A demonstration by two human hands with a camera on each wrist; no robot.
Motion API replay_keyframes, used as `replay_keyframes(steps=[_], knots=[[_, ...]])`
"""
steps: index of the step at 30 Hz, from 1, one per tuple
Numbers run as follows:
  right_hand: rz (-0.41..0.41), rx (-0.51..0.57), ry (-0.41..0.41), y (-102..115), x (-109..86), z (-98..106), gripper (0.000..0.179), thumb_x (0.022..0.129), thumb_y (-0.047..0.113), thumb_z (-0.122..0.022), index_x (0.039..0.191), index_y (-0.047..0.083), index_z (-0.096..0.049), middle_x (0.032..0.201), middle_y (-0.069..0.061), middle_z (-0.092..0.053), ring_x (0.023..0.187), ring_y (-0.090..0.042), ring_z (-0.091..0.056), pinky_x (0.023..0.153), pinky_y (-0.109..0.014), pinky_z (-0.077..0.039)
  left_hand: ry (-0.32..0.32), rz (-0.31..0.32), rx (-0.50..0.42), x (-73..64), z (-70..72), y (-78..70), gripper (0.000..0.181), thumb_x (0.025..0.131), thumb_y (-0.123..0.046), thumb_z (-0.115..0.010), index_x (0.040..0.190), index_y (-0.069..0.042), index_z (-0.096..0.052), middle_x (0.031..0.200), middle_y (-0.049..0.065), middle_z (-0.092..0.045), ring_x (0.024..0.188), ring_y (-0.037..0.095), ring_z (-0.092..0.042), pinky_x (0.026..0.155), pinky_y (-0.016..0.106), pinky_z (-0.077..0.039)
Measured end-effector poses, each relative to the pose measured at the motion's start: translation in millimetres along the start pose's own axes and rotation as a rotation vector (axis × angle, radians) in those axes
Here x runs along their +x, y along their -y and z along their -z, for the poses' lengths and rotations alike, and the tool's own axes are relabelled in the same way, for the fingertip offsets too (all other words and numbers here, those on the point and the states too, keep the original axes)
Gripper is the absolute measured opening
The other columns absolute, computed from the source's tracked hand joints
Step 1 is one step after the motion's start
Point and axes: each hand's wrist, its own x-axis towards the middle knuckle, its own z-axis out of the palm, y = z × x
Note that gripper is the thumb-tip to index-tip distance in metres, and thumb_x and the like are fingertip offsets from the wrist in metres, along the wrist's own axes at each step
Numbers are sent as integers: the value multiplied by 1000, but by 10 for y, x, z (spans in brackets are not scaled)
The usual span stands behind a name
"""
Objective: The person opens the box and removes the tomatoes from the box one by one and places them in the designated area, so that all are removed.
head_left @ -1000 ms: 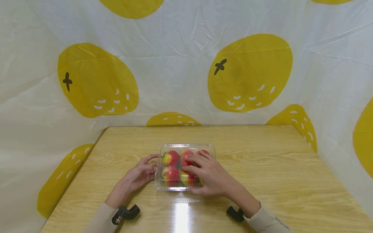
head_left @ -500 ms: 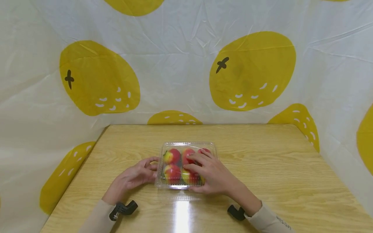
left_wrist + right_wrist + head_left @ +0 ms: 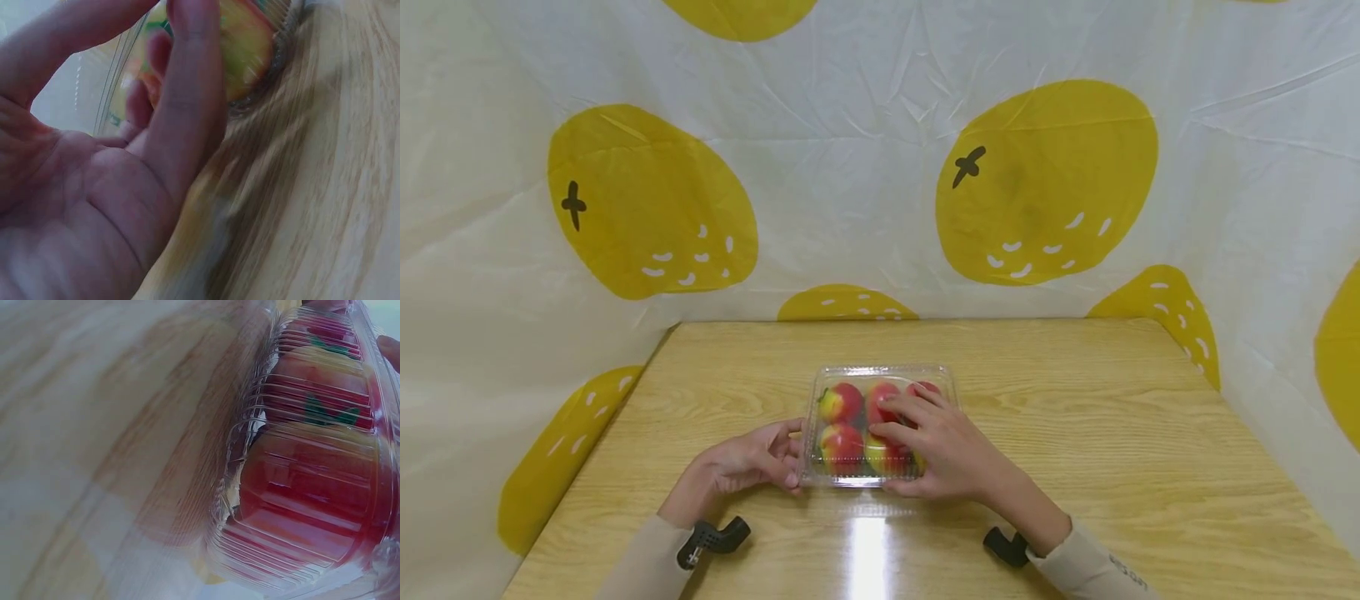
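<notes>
On the table lies a clear plastic clamshell box, its lid down over several red-and-yellow fruits with green leaves. My left hand is at the box's near left corner, thumb on the near side and fingers along the left edge, pinching it. In the left wrist view the thumb partly hides the box and a fruit. Spread over the right part of the lid, my right hand rests with its fingers lightly bent and its thumb at the front edge. The right wrist view shows the ribbed box wall and fruits behind it.
The light wooden table reaches back to a white cloth printed with yellow fruit shapes, which also hangs at both sides. A glare spot lies on the wood in front of the box. Each wrist wears a black mount.
My left hand has shifted toward me along the box's left edge, and its thumb has come to the near corner. The right hand and the box stay about where they were.
</notes>
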Motion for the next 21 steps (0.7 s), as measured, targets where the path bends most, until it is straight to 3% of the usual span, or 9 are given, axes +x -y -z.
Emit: replay_keyframes(steps=[3, 12, 21], knots=[[7, -2, -3, 0, 4, 1, 62, 75, 58, -83, 124, 24, -72, 136, -6, -65, 131, -25, -60, 114, -58, -45, 23, -7, 2, 0, -7, 7, 81, 86, 12, -66, 156, -2, -27, 123, 14, -68, 100, 19, -72, 91, 39, -61], [14, -1, -8, -6, -12, -22, 63, 74, 57, -84, 125, 22, -72, 137, -7, -66, 131, -26, -60, 114, -58, -45, 24, -1, -50, 15, 21, 78, 73, 86, 12, -62, 153, -8, -39, 98, 1, -73, 84, 12, -73, 83, 32, -61], [14, 15, -5, -6, 10, -14, 62, 75, 57, -83, 125, 22, -72, 137, -6, -66, 132, -25, -60, 114, -58, -45, 99, -118, -50, 70, 86, 185, 71, 84, 13, -60, 151, -7, -44, 98, -2, -75, 82, 10, -73, 77, 29, -62]])
